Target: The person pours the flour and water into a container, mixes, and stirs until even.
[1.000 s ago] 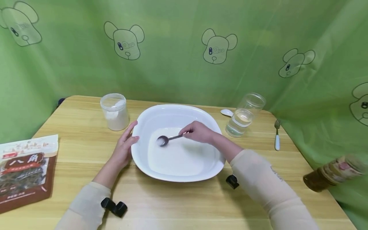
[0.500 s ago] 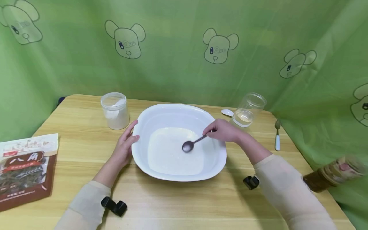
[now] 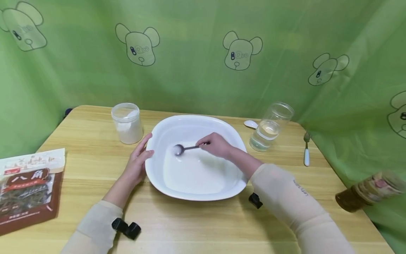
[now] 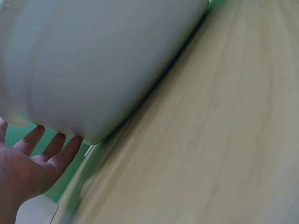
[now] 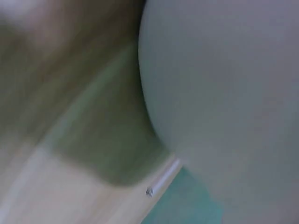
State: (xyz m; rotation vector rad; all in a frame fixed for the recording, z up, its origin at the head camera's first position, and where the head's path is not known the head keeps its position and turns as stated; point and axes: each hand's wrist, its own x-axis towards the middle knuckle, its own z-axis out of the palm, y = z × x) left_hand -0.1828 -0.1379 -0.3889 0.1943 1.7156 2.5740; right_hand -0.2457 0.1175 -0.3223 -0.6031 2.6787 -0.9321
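At mid-frame the right hand [image 3: 217, 145] pinches a spoon [image 3: 179, 150], slightly blurred, inside the white bowl [image 3: 196, 123], while the left hand [image 3: 138, 160] lays spread, nearly straight fingers against its outer wall (thumb at the rim). Beyond, a jar [image 3: 128, 128] stands upper left, a glass [image 3: 265, 134] upper right.

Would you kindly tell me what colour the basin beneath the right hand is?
The basin is plain white, which shows best in the head view.

The head camera looks forward and down over the table [image 3: 190, 225]. Both wrist cameras face the white basin [image 3: 196, 128] closely, low from either side; all views share basin and table.
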